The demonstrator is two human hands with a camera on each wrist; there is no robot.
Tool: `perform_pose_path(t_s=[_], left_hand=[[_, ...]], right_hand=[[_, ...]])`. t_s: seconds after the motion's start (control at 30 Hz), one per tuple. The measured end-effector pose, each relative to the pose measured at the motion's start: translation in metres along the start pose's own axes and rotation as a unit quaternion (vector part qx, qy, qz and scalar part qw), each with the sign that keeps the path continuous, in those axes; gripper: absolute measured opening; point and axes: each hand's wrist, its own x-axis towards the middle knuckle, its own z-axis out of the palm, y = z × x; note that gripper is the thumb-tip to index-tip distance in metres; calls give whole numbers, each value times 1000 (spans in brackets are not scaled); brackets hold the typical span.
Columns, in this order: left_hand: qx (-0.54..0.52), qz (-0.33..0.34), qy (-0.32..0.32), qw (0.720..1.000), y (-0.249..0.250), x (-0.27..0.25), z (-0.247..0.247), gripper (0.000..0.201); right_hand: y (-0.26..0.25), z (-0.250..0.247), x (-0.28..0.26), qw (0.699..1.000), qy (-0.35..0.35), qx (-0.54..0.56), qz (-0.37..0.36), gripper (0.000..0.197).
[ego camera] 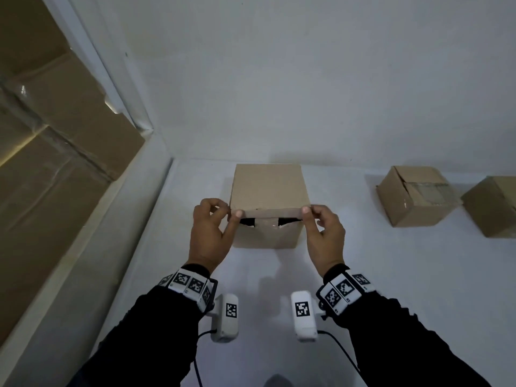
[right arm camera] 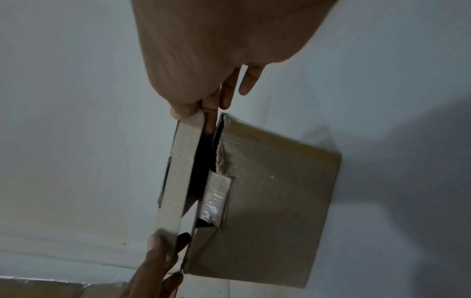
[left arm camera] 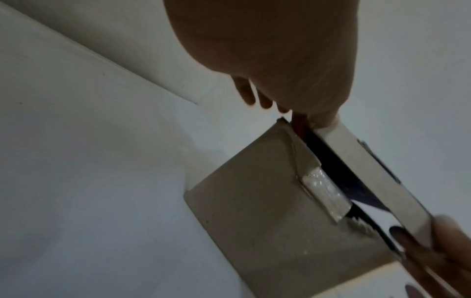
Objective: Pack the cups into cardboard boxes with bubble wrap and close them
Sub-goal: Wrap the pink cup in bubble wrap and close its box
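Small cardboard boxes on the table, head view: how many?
3: the box being closed held by both hands at centre, a taped box to its right, another box cut off at right edge.

Brown cardboard box upright on white surface, top flap slightly raised

Off the left edge of the white surface I see big cardboard sheets under clear plastic film, and a white wall along its far edge.

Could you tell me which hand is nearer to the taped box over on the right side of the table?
Right. The right hand pinches the lid's near edge on the side facing the taped box; the left hand pinches the lid's opposite corner, farther away.
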Motion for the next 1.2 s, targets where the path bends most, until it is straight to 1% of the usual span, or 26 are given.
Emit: perform_pose_path(t_s=[0.07, 0.13, 0.2, 0.3, 0.37, 0.5, 0.57, 0.63, 0.7, 0.77, 0.8, 0.87, 0.97, 1.1, 1.2], left_hand=[[84, 22, 12, 996, 6, -5, 4, 45], [136, 13, 1, 991, 13, -10, 9, 48], [161, -5, -30, 987, 16, -12, 16, 50], [201, -14, -79, 976, 19, -13, 25, 53], [199, -18, -82, 976, 20, -13, 28, 51], [154, 16, -26, 988, 23, -16, 25, 33], [133, 56, -6, 990, 25, -18, 20, 25], [125, 112, 3, 986, 24, -23, 16, 19], [125, 170, 5, 977, 20, -28, 13, 13], [141, 211, 3, 967, 15, -33, 12, 13], [149, 219, 5, 964, 14, -35, 12, 15], [150, 210, 13, 966, 13, -37, 12, 16], [137, 186, 22, 973, 17, -34, 9, 13], [95, 201, -7, 975, 18, -30, 7, 8], [98, 185, -27, 977, 12, -32, 6, 9]], right_hand=[[-3, -3, 2, 1000, 6, -9, 2, 5], [-9, -5, 5, 1000, 22, 2, -17, 6], [-15, -6, 11, 998, 39, 30, -29, 2], [-22, -4, 19, 995, 37, 84, -31, 13], [-27, -2, 24, 994, 37, 97, -33, 14], [-30, -2, 29, 994, 40, 94, -41, 10], [-27, -2, 26, 994, 35, 96, -37, 8], [-22, -3, 21, 995, 30, 86, -29, 2], [-13, -6, 17, 997, 25, 74, -21, 6], [-1, -9, 12, 997, 14, 82, 2, 4], [5, -11, 10, 996, 9, 87, 14, 4], [11, -13, 6, 995, 3, 94, 32, 8], [11, -14, 10, 996, -3, 90, 20, 12], [8, -17, 17, 999, -7, 24, -29, 11], [12, -20, 14, 998, -27, -26, -43, 10]])
